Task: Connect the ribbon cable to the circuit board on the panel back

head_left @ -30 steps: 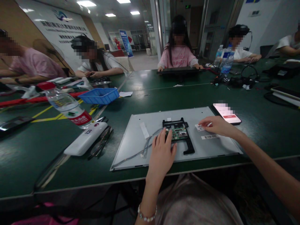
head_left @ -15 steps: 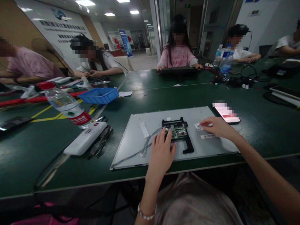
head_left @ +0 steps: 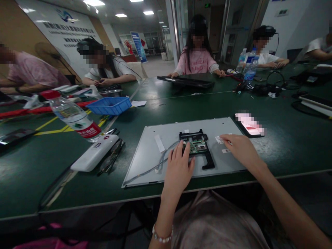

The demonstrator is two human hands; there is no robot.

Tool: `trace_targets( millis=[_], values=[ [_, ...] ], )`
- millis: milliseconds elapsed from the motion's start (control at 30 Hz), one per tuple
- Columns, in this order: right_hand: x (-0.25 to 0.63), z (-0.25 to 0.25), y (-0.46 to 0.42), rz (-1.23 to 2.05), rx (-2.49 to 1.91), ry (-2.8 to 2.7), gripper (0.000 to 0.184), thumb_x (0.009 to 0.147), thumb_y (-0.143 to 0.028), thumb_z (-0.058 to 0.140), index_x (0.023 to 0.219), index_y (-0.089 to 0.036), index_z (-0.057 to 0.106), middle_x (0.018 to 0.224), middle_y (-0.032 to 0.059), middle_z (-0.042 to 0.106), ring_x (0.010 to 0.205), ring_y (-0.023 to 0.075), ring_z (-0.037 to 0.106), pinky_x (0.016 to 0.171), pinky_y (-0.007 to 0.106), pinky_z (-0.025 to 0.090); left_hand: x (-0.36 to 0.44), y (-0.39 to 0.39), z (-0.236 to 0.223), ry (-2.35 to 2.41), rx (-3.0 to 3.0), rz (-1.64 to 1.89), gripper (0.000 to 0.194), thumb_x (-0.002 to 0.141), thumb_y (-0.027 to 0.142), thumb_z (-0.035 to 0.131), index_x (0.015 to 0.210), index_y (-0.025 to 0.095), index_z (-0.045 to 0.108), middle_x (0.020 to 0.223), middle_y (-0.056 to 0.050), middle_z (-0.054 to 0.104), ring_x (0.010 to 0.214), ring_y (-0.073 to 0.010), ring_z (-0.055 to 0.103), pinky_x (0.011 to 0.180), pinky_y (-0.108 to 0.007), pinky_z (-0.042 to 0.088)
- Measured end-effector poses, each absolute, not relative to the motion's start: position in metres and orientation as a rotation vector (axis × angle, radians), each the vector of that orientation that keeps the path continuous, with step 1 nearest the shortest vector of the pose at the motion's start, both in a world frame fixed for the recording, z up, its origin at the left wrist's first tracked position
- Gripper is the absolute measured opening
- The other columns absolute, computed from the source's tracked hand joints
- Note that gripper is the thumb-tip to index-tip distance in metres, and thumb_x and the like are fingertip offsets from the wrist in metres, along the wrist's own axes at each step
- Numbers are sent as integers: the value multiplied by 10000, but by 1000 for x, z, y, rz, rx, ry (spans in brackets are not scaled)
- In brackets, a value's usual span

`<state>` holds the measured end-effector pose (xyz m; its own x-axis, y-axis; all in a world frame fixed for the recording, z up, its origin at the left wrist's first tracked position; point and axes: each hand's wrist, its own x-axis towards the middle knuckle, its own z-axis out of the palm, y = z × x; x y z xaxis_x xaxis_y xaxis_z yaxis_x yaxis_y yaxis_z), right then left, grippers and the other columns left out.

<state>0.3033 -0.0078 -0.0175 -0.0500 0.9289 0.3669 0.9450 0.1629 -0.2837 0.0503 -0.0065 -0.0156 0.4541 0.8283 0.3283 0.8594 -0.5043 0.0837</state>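
A flat grey display panel (head_left: 145,152) lies on the green table before me. On it sits a black plastic bracket (head_left: 209,161) framing a green circuit board (head_left: 199,146). My left hand (head_left: 178,166) rests on the board's left side, fingers spread, palm down. A grey cable (head_left: 147,169) runs from under its fingertips to the panel's lower left corner. My right hand (head_left: 242,148) is over the panel's right part, its thumb and fingers together at the edge of a small white label (head_left: 218,139). Whatever is between those fingertips is hidden. A second label (head_left: 225,150) is partly covered by this hand.
A phone (head_left: 250,125) lies at the panel's upper right corner. Left of the panel are glasses (head_left: 111,157), a white power bank (head_left: 95,152), a water bottle (head_left: 75,117) and a blue tray (head_left: 111,105). Across the table a person handles a black screen (head_left: 186,82).
My right hand has shifted slightly down, covering more of the second label. My left hand stays put. Across the table, the person's black screen has swung left and tilted.
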Motion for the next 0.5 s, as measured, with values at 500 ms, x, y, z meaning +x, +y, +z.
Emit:
trace_targets(
  millis=[500],
  values=[
    [264,-22,-11,-27,-1637,-2108,235,935,-178,426,991,-210,653,1008,70,702,888,213,656,749,303,474,52,-7,-16,-1539,-2546,-523,499,936,305,419,1416,186,350,1487,-124,361,1385,-287,297,1102,-528,283]
  ],
)
